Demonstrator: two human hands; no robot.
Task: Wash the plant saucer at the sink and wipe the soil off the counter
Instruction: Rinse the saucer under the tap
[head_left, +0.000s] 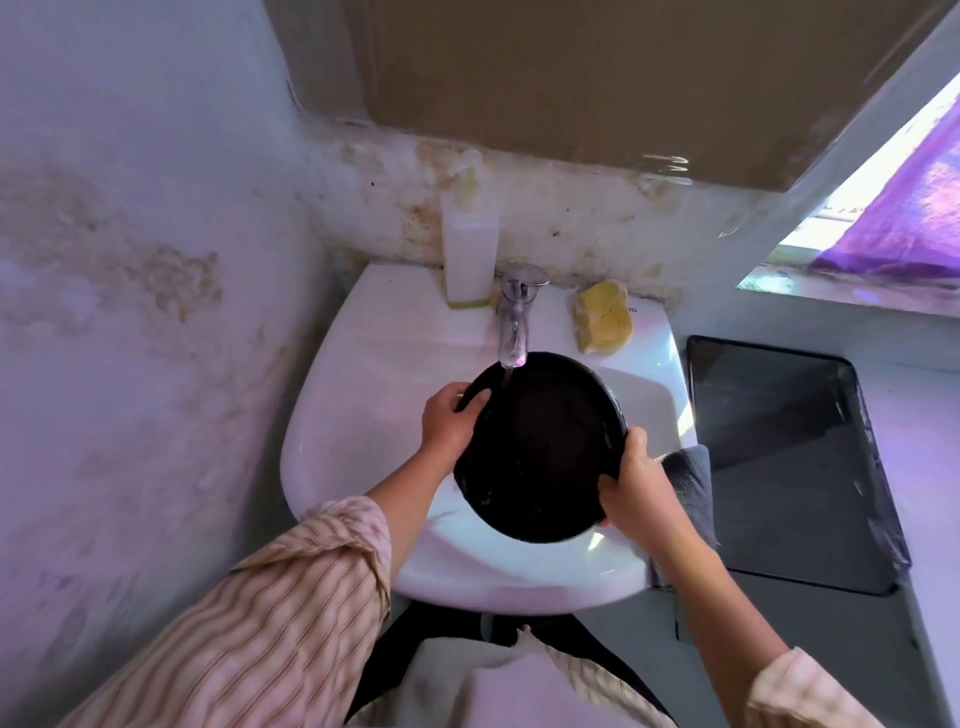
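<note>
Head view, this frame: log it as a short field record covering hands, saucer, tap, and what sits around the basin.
left hand: grips the saucer's left rim
right hand: grips the saucer's lower right rim
saucer: black, round, held over the sink
tap: running, water falling onto the saucer's far edge
sponge: yellow, on the sink ledge right of the tap
soap bottle: white, left of the tap
grey cloth: draped at the sink's right edge
black tray: on the counter to the right

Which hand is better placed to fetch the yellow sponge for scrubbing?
Right. The sponge lies on the sink's right rear ledge, nearer the right hand; the left hand can hold the saucer.
</note>
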